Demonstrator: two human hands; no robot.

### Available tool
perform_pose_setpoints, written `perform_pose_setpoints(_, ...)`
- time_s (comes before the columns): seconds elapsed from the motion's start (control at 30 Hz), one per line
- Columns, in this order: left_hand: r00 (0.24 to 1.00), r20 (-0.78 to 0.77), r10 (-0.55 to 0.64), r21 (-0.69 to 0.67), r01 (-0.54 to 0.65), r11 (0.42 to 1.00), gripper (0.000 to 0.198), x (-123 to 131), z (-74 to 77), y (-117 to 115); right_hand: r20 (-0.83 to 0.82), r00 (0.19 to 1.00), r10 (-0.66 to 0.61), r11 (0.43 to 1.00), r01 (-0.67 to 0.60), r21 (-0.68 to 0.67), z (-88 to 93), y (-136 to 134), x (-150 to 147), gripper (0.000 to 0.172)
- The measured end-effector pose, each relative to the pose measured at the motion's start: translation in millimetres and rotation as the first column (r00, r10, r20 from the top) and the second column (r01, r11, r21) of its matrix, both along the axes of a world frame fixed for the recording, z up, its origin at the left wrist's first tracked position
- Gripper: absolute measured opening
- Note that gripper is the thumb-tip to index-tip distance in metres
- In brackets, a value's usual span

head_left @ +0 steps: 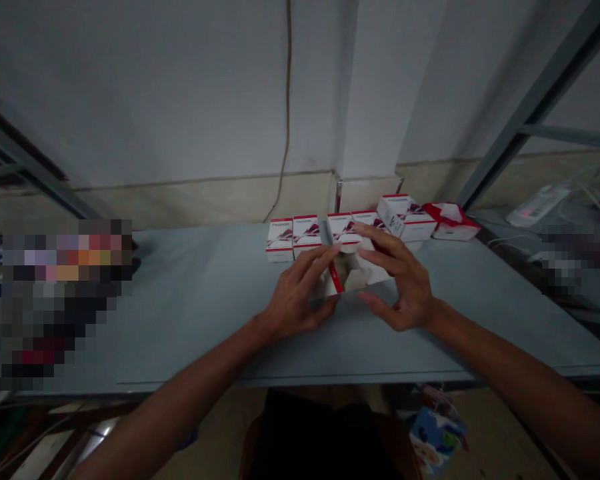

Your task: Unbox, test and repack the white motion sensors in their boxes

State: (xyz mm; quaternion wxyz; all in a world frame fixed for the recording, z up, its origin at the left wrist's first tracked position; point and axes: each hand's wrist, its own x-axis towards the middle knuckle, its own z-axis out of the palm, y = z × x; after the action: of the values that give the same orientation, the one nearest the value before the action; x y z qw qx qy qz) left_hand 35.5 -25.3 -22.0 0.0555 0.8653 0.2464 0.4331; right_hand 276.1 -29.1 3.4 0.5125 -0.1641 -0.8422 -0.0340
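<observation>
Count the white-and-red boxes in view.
8 boxes: four in a row, two piled right of them, one opened at far right, one between the left hand and right hand; some may be hidden.

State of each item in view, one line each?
left hand: fingers against held carton
right hand: fingers spread around held carton
held carton: open, tilted
row of white cartons: closed, standing in line
stacked cartons: closed, top one askew
far-right carton: open, red-edged flaps raised
power strip: cables attached
</observation>
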Motion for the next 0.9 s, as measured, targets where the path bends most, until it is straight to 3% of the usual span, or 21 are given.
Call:
perform_pose_setpoints(0.07,1.000,0.010,0.020,-0.004,-0.020,1.000,0.084,-3,1.5,2,-0.063,0.998,0.010,0.995,-0.017,-0.098,0.7,-4,-2,0.081)
perform_pose_setpoints(0.23,0.995,0.024,0.093,0.035,-0.094,0.995,0.077,-5,2.1,6,-0.030,0.995,0.092,0.930,-0.097,-0.354,0.7,-8,-3,0.059)
perform_pose_setpoints(0.33,0.992,-0.003,0.123,0.066,-0.122,0.990,0.080,-2,-0.2,4,-0.021,0.997,0.078,0.947,-0.081,-0.312,-0.9,-8,-6,0.052)
perform_pose_setpoints(0.53,0.988,0.013,0.153,0.018,-0.153,0.988,0.091,0,-4.4,1,-0.116,0.993,0.001,0.958,-0.034,-0.284,-5.5,-9,-9,0.064)
perform_pose_setpoints(0.63,0.984,-0.036,0.172,0.063,-0.169,0.984,0.083,-1,-4.5,1,-0.056,0.998,0.025,0.976,-0.037,-0.213,-7.4,-9,-10,0.062)
perform_pose_setpoints(0.73,0.988,0.013,0.151,0.082,-0.151,0.985,0.077,-2,-4.8,3,0.047,0.998,0.039,0.968,-0.026,-0.251,-12.3,-9,-12,0.062)
perform_pose_setpoints(0.8,0.988,0.112,0.106,0.029,-0.110,0.994,0.076,-2,-4.4,3,0.086,0.995,0.056,0.943,-0.024,-0.332,-19.2,-8,-16,0.077)
perform_pose_setpoints(0.9,0.952,0.292,0.093,-0.191,-0.037,0.981,0.074,-1,-0.7,1,0.056,0.988,0.143,0.888,-0.103,-0.448,-33.1,-3,-20,0.115)
